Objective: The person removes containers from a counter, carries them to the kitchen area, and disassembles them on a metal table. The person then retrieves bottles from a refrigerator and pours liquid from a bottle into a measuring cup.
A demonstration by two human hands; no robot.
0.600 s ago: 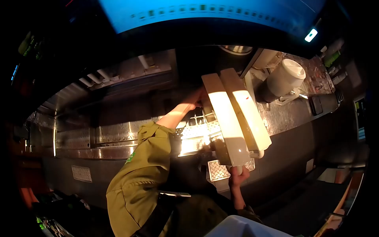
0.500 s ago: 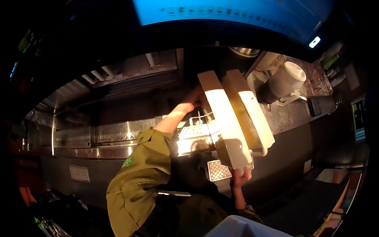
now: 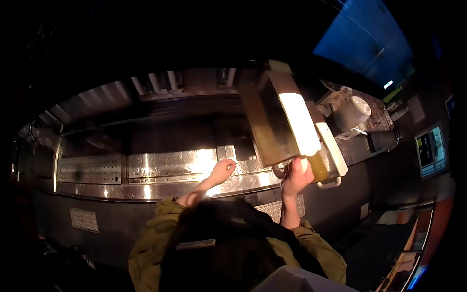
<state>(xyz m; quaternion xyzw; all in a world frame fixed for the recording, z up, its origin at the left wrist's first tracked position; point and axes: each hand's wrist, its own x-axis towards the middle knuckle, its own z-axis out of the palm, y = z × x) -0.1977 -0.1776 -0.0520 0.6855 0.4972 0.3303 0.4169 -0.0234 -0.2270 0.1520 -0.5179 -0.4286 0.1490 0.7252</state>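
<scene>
Since half a second ago, the left hand (image 3: 223, 171) has come back from the white-topped container's (image 3: 300, 124) far end, now loosely curled near the steel counter (image 3: 170, 163); how closed, I can't tell. Its part there looks done, but letting go remains: the right hand (image 3: 296, 179) is clamped round the container's near handle (image 3: 305, 165), beside a second container (image 3: 332, 148) at the counter's right end.

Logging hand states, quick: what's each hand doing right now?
Left hand: loosely closed, nothing visible in it.
Right hand: closed on the handle of a white-topped container.
</scene>
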